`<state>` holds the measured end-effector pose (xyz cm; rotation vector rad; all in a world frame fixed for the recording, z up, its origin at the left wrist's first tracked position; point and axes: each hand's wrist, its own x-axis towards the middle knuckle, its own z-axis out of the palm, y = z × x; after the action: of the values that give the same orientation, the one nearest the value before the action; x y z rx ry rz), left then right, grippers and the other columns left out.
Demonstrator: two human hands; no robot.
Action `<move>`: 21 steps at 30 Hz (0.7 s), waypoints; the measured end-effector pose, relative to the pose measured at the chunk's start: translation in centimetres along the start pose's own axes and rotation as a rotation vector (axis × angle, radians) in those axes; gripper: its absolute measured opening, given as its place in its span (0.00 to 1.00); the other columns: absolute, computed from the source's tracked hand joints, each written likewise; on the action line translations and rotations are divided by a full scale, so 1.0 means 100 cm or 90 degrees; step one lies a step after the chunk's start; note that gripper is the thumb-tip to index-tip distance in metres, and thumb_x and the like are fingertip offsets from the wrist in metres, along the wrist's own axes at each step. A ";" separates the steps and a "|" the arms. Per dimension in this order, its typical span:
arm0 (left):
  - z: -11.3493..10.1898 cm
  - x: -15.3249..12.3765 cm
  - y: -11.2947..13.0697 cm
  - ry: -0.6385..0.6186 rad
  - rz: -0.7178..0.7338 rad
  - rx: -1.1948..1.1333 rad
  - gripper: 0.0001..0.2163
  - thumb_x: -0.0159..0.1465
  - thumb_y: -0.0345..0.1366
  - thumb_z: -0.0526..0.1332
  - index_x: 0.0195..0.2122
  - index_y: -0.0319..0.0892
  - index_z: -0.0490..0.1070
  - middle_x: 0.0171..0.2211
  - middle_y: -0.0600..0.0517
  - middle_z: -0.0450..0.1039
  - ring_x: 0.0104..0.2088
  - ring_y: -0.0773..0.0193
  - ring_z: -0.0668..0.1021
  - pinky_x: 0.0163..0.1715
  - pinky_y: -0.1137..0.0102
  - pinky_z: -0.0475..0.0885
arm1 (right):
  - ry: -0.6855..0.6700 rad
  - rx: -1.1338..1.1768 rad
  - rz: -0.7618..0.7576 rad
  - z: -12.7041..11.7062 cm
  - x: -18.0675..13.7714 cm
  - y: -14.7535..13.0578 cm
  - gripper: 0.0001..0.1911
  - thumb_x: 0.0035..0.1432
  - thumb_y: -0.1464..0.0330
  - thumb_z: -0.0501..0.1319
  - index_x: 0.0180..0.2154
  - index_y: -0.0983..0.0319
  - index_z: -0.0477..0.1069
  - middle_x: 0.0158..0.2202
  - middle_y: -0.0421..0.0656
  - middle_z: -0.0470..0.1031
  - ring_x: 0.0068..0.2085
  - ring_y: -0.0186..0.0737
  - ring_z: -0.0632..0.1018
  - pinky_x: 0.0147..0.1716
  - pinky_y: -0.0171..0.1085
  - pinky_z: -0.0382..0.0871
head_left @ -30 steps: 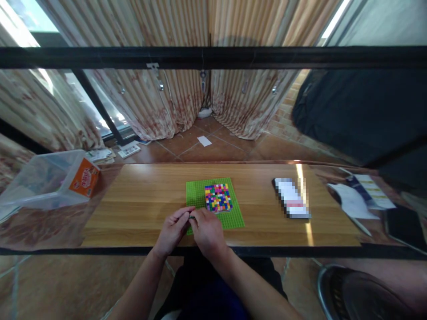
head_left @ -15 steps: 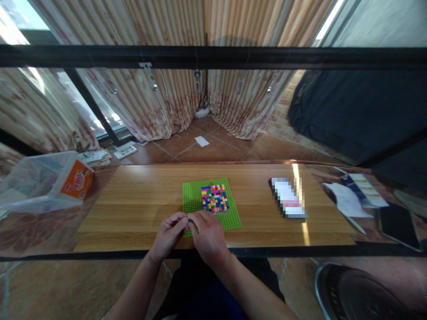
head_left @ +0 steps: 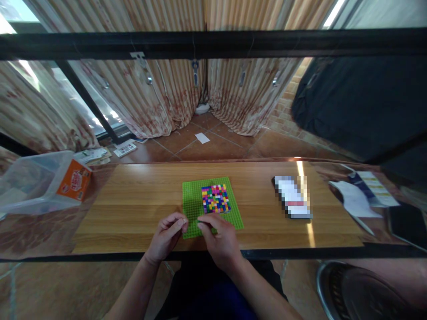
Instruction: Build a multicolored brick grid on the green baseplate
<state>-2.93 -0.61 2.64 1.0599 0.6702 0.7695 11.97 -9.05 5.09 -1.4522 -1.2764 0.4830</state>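
Observation:
A green studded baseplate (head_left: 191,195) lies on the wooden board, with a block of many-coloured small toy bricks (head_left: 216,198) built on its right part. My right hand (head_left: 222,235) is over the plate's near edge, thumb and forefinger pinched on a small dark green brick (head_left: 199,221). My left hand (head_left: 168,233) is just left of the plate's near left corner. Its thumb and fingertips are pressed together, and whatever they hold is too small to make out. A gap separates the two hands.
A clear plastic bin (head_left: 36,186) with an orange label stands at the left. On the right lie a phone with a blurred screen (head_left: 292,198), papers (head_left: 353,200) and a dark flat device (head_left: 407,226). A dark rail (head_left: 213,44) crosses beyond the table.
My hands have moved apart from each other. The right one has shifted right with the dark green brick, which was between both hands' fingertips before; the view has tilted slightly.

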 end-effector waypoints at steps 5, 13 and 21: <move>0.003 0.003 0.002 0.016 -0.024 -0.011 0.06 0.57 0.35 0.66 0.31 0.38 0.74 0.22 0.54 0.67 0.25 0.71 0.67 0.26 0.75 0.60 | 0.091 -0.030 0.066 -0.036 0.007 0.013 0.09 0.60 0.66 0.58 0.40 0.57 0.76 0.37 0.42 0.79 0.37 0.37 0.79 0.38 0.36 0.73; 0.005 0.003 0.003 0.035 -0.033 -0.017 0.05 0.56 0.34 0.67 0.32 0.39 0.75 0.22 0.54 0.68 0.25 0.71 0.68 0.26 0.75 0.60 | 0.153 -0.079 0.114 -0.066 0.040 0.038 0.10 0.58 0.63 0.59 0.38 0.59 0.77 0.35 0.43 0.80 0.36 0.40 0.79 0.37 0.39 0.74; 0.005 0.004 0.000 0.045 -0.043 -0.039 0.05 0.56 0.34 0.67 0.33 0.39 0.75 0.22 0.55 0.68 0.25 0.71 0.68 0.26 0.75 0.60 | 0.130 0.072 0.154 -0.047 0.060 0.066 0.09 0.51 0.62 0.66 0.33 0.57 0.80 0.45 0.45 0.73 0.46 0.42 0.75 0.45 0.44 0.70</move>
<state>-2.32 -0.50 2.78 0.9541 0.7342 0.7670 20.80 -4.69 2.77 -1.5251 -0.9029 0.5426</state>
